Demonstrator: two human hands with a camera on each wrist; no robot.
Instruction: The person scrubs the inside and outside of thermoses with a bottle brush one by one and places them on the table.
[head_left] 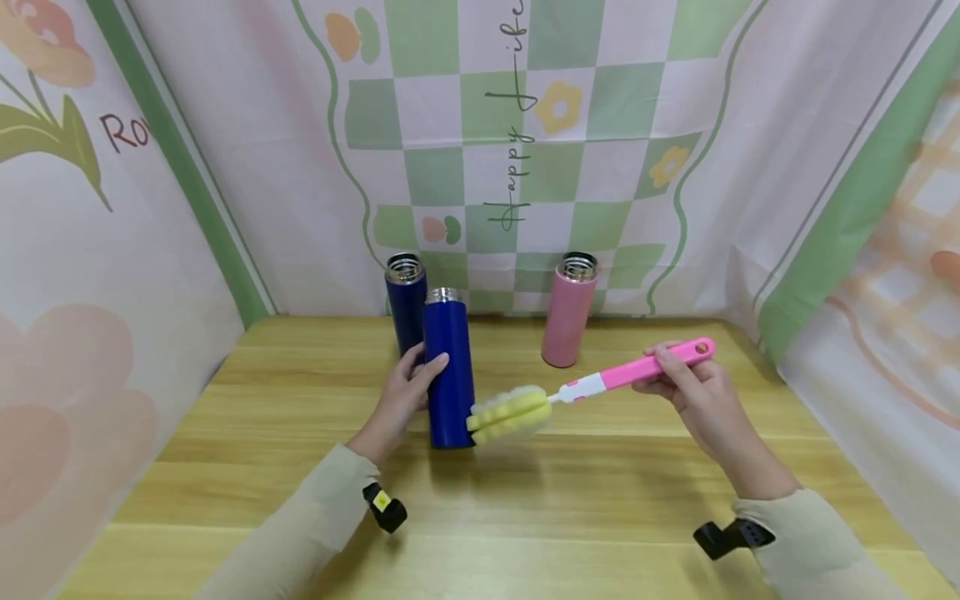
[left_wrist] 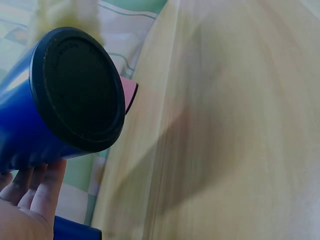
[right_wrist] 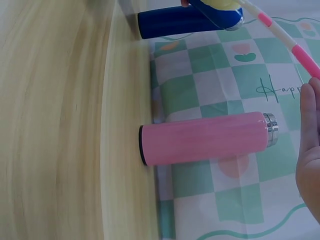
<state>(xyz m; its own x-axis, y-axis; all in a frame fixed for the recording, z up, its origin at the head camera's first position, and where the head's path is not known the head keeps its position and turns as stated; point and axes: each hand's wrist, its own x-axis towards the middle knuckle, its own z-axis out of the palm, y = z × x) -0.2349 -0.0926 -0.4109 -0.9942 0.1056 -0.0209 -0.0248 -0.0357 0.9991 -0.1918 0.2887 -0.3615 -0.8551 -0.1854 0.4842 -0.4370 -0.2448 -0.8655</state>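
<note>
My left hand (head_left: pixel 408 385) grips a blue thermos bottle (head_left: pixel 448 375) without a lid, its steel neck upward. The left wrist view shows the bottle's black base (left_wrist: pixel 77 90) lifted off the table. In my right hand (head_left: pixel 701 400) is a bottle brush (head_left: pixel 637 371), pinched by its pink handle. The brush's yellow sponge head (head_left: pixel 513 412) points left and overlaps the lower side of the blue bottle in the head view. Behind the held bottle stands a dark blue bottle (head_left: pixel 405 292), partly hidden by it. A pink bottle (head_left: pixel 567 312), also lidless, stands upright farther right.
The wooden table (head_left: pixel 525 517) carries the standing bottles near its back edge. A checkered green and white cloth (head_left: pixel 495 175) hangs behind it. More printed curtains (head_left: pixel 172 275) close in the left and right sides.
</note>
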